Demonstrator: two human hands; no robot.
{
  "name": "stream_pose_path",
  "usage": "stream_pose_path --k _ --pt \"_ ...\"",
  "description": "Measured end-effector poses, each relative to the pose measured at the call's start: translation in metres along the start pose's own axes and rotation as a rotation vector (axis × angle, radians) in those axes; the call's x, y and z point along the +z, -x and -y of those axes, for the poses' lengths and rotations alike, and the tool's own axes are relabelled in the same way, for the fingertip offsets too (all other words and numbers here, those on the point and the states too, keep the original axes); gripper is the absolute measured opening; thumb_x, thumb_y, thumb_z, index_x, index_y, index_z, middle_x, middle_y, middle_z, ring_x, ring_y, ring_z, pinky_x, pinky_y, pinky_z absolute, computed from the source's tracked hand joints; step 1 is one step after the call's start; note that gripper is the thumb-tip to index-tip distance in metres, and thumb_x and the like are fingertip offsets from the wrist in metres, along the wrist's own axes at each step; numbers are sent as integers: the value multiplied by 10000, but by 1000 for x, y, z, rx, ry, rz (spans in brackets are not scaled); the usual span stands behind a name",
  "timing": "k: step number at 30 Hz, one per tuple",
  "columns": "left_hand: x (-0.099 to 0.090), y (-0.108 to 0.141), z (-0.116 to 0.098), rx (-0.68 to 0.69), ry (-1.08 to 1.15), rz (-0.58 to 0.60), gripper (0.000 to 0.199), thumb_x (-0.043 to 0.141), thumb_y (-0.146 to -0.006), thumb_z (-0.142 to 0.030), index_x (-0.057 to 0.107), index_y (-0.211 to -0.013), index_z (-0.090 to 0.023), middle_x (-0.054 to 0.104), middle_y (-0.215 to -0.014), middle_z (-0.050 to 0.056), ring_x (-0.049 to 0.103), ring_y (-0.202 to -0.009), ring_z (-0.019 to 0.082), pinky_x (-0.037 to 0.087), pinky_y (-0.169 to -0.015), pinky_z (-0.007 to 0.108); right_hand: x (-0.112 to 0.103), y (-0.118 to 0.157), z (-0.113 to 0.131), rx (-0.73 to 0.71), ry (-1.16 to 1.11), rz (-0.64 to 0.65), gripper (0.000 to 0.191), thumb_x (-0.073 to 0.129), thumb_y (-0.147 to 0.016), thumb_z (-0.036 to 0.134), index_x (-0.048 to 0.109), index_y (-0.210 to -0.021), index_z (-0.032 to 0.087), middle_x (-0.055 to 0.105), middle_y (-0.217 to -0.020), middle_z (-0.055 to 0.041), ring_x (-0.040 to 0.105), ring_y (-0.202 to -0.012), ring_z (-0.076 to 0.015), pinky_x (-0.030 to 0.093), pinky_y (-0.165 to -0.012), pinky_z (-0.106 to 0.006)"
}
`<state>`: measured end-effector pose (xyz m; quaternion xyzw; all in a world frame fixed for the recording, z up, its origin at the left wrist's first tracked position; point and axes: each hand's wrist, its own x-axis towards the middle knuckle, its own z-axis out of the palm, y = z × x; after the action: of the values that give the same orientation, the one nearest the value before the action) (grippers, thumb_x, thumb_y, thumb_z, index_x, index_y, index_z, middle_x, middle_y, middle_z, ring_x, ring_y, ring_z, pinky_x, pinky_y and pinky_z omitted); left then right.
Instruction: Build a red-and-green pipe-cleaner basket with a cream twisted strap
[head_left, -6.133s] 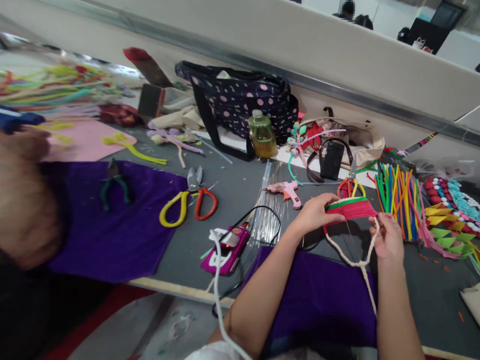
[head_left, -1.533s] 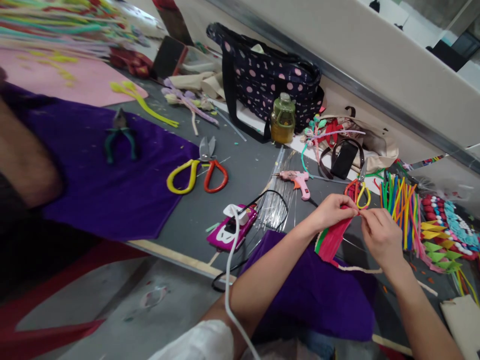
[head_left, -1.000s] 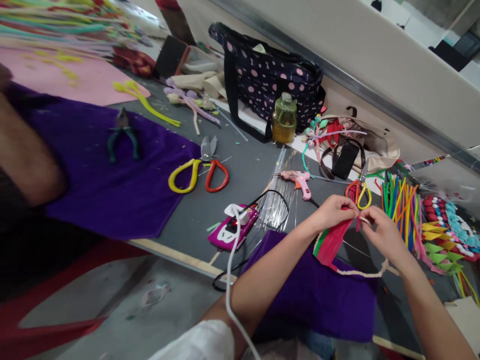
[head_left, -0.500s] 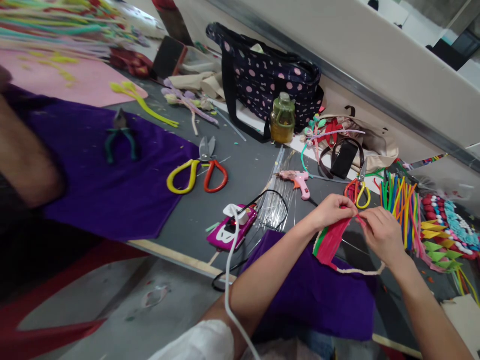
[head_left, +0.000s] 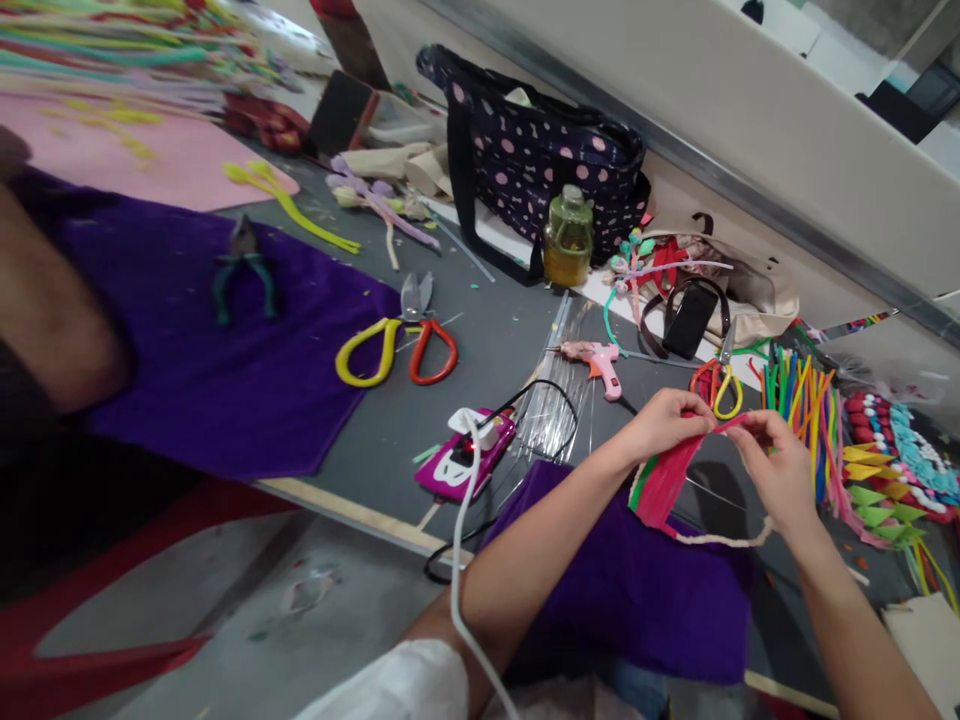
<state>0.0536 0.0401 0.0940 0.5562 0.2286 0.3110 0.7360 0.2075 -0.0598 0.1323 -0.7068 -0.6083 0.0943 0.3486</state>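
In the head view, our left hand (head_left: 673, 425) pinches the pink-and-green panel (head_left: 666, 490) at the far edge of the near purple cloth (head_left: 622, 595); our right hand (head_left: 780, 475) clamps a pink strand (head_left: 727, 425) stretched between both hands. Beyond that cloth lies a pink glue gun (head_left: 598, 362).

The light around me is soft and rather dim; clear plastic strips (head_left: 551, 420) throw white glints off the grey surface (head_left: 504, 320); shadow darkens it beside the right forearm (head_left: 855, 605); the red band (head_left: 667, 485) reads clearly, finer detail softening near the right hand (head_left: 776, 470); at far left, colourful strands (head_left: 112, 60) and a co-worker's forearm (head_left: 56, 300) blur and stretch.
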Motion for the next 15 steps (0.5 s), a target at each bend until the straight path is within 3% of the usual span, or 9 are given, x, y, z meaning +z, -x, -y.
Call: stream_pose_path --k 3,6,15 --pt "0 0 1 -27 45 -10 169 645 -683 -278 667 -721 -114 599 -593 -12 522 -554 92 396 -581 216 -5 7 4 -381 319 -118 68 611 -863 264 640 -884 207 649 -821 -46 574 -790 -183 448 -752 -316" --pt "0 1 0 -37 70 7 174 653 -682 -281 663 -728 -113 601 -599 -11 528 -548 91 402 -575 216 -5 11 7 -612 541 -108 150 616 -851 178 648 -998 192 643 -827 -65 553 -785 -192 438 -746 -324" --pt "2 3 -4 -26 64 33 143 649 -695 -255 659 -720 -114 614 -600 -7 543 -559 92 416 -581 215 -1 10 8 -682 789 -102 193 583 -868 159 638 -1052 182 632 -847 -86 526 -800 -212 379 -713 -346"
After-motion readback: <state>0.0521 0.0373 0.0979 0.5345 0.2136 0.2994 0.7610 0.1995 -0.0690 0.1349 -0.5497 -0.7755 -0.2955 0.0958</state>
